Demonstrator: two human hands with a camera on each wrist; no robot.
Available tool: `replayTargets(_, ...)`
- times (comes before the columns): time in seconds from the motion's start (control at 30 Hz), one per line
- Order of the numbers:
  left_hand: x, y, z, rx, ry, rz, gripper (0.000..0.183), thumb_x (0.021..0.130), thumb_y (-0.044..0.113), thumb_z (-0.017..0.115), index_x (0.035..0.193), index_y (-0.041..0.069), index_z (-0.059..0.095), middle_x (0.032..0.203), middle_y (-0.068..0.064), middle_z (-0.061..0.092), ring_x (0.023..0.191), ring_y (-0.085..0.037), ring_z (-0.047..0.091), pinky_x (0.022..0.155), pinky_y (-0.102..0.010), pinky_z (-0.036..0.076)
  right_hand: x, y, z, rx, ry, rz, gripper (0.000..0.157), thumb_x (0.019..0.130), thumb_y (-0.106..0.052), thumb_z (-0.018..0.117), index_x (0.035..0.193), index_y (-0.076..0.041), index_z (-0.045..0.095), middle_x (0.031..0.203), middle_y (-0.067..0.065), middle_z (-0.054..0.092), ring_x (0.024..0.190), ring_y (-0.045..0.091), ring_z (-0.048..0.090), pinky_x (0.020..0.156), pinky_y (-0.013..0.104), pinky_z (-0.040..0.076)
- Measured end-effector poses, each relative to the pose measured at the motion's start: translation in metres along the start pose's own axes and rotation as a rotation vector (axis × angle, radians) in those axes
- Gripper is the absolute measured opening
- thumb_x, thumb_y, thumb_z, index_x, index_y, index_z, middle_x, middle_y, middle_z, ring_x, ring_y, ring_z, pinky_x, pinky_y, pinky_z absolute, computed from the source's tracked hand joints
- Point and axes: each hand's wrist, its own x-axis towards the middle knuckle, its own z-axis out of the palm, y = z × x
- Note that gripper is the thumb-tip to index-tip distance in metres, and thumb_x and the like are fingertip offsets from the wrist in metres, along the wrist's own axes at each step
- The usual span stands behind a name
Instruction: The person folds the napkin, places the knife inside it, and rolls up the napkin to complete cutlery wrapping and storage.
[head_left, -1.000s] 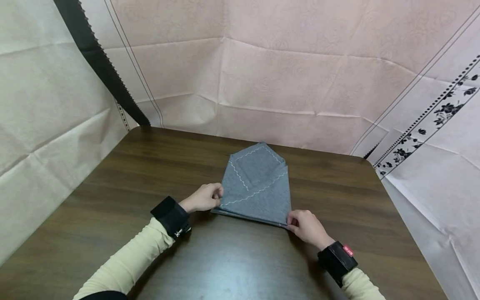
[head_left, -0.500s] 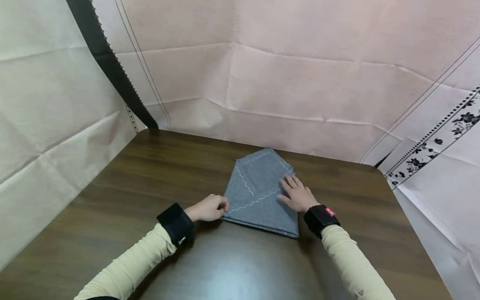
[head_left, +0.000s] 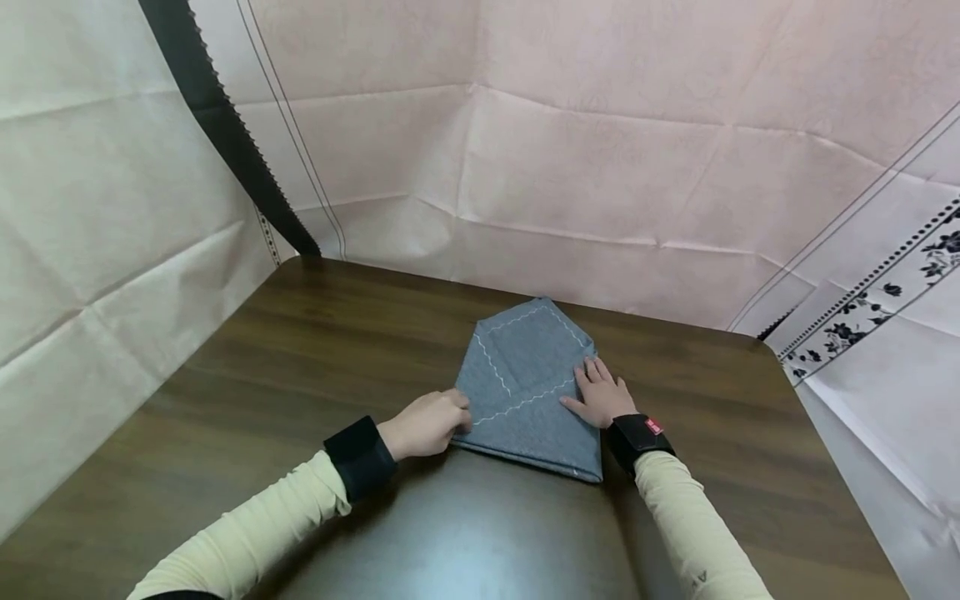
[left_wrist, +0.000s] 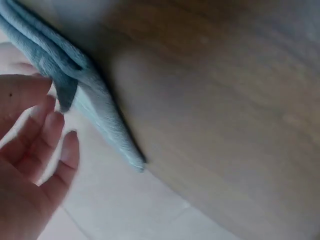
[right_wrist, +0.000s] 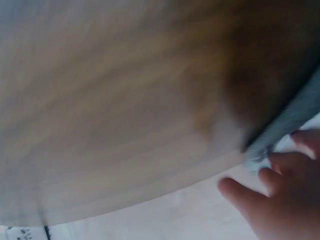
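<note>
A blue-grey folded cloth [head_left: 517, 417] with wavy white stitch lines lies on the table, pointed at its far end. At its near left corner is my left hand [head_left: 426, 423], fingers curled. The left wrist view shows the thumb and a finger pinching a small flap of the cloth [left_wrist: 67, 90], the other fingers bent loosely below. My right hand [head_left: 600, 396] rests on the cloth's right edge with fingers spread and fairly straight. Seen from the right wrist, the fingers of the right hand [right_wrist: 280, 185] lie along the cloth's edge [right_wrist: 300, 107].
The dark brown wooden table [head_left: 337, 333] spreads around the cloth, its rounded far corners visible. Behind it hangs a creased pale pink sheet [head_left: 562, 167], with a black strip [head_left: 225, 125] at left and a floral border [head_left: 847, 333] at right.
The right hand has moved from the near right corner up onto the cloth's right edge and opened out. The left hand stays at the left corner. The view has shifted slightly.
</note>
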Motion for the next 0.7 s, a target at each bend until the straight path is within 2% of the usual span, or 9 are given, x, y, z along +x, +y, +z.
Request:
replayTargets(0.07,0.001,0.004,-0.001,0.063,-0.015,0.053,0.021,0.078,-0.006,0.057,0.082,0.011,0.069,0.076,0.0,0.055,0.077,-0.016,0.055,0.064,-0.026,0.045,-0.007,-0.007,-0.002,-0.022,0.14,-0.087,0.052,0.086,-0.03,0.061,0.123,0.006,0.051,0.131,0.025,0.043,0.126,0.038,0.033,0.096,0.054,0.031)
replayTargets(0.13,0.0,0.008,-0.002,0.131,-0.038,0.068,0.012,0.081,0.003,0.06,0.081,0.012,0.068,0.075,0.001,0.054,0.076,-0.015,0.055,0.061,-0.026,0.043,-0.017,-0.015,-0.005,-0.004,0.267,-0.189,0.037,0.081,-0.024,0.068,0.107,0.003,0.063,0.112,0.02,0.058,0.111,0.033,0.049,0.088,0.046,0.04)
replayTargets(0.2,0.001,0.012,0.0,0.197,-0.056,0.069,0.003,0.081,0.014,0.064,0.08,0.013,0.066,0.075,0.001,0.054,0.074,-0.015,0.054,0.059,-0.026,0.041,-0.032,-0.024,-0.006,0.039,0.33,-0.301,0.025,0.078,-0.021,0.072,0.093,-0.002,0.066,0.093,0.011,0.064,0.093,0.026,0.056,0.078,0.039,0.046)
replayTargets(0.3,0.002,0.016,0.003,0.329,-0.056,0.096,0.01,0.079,0.024,0.068,0.077,0.015,0.064,0.073,0.002,0.053,0.072,-0.014,0.054,0.058,-0.026,0.04,-0.056,-0.035,-0.005,0.06,0.317,-0.425,0.021,0.077,-0.024,0.072,0.087,-0.007,0.066,0.082,0.001,0.06,0.079,0.017,0.056,0.067,0.032,0.048)
replayTargets(0.43,0.01,0.02,0.009,0.506,0.003,0.161,0.008,0.077,0.016,0.067,0.07,0.015,0.064,0.067,0.002,0.054,0.066,-0.014,0.055,0.054,-0.025,0.041,-0.079,-0.041,-0.001,-0.066,0.277,-0.493,0.028,0.074,-0.023,0.074,0.094,-0.007,0.064,0.087,0.002,0.056,0.079,0.017,0.054,0.067,0.032,0.048)
replayTargets(0.53,0.017,0.024,0.014,0.565,0.023,0.182,0.01,0.076,0.009,0.067,0.068,0.015,0.064,0.065,0.001,0.054,0.061,-0.013,0.055,0.051,-0.024,0.043,-0.084,-0.045,0.005,-0.167,0.307,-0.499,0.026,0.07,-0.013,0.072,0.091,-0.006,0.061,0.085,0.004,0.054,0.075,0.02,0.053,0.063,0.034,0.047)
replayTargets(0.7,0.019,0.027,0.02,0.595,-0.008,0.173,0.009,0.079,0.008,0.066,0.072,0.014,0.067,0.066,0.0,0.053,0.059,-0.012,0.053,0.048,-0.023,0.045,-0.084,-0.059,0.018,-0.284,0.398,-0.512,0.014,0.068,-0.001,0.061,0.08,-0.004,0.054,0.073,0.006,0.05,0.062,0.02,0.049,0.049,0.03,0.044)
